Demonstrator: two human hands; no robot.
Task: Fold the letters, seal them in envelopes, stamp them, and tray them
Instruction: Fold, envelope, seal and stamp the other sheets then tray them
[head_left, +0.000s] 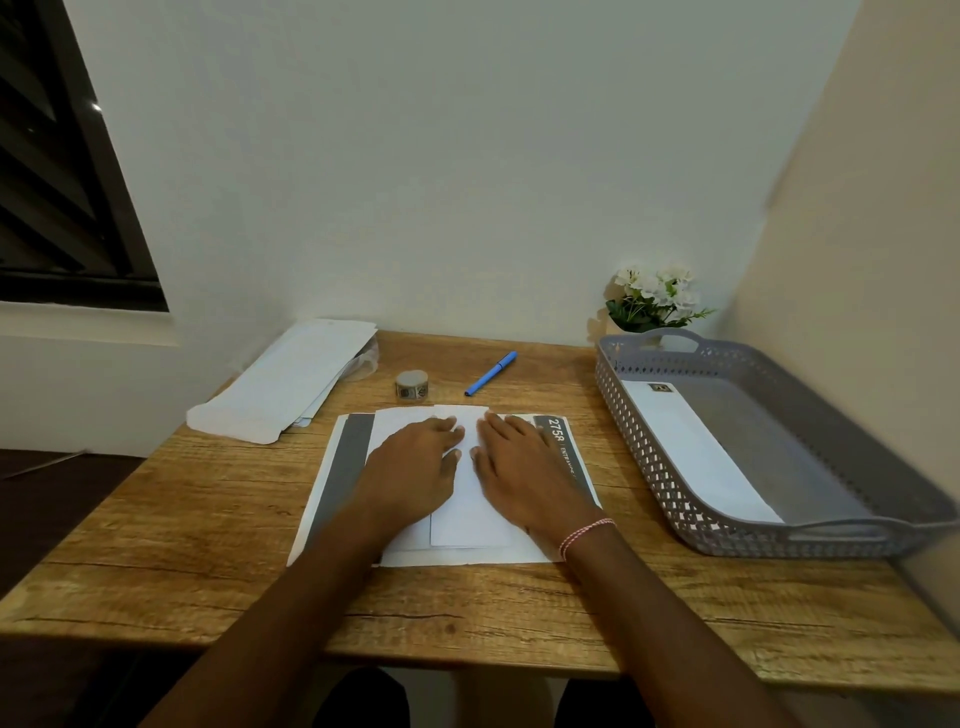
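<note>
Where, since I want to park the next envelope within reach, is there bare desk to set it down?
The widest bare wood of the desk lies left of the sheets, this side of the envelope stack. A smaller patch sits between pen and tray. The middle is crowded: left hand and right hand lie flat on the letter.

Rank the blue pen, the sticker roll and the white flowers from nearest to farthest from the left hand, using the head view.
1. Sticker roll, just beyond the fingertips of the left hand.
2. Blue pen, farther back and off to the right.
3. White flowers, in the far back right corner.
</note>
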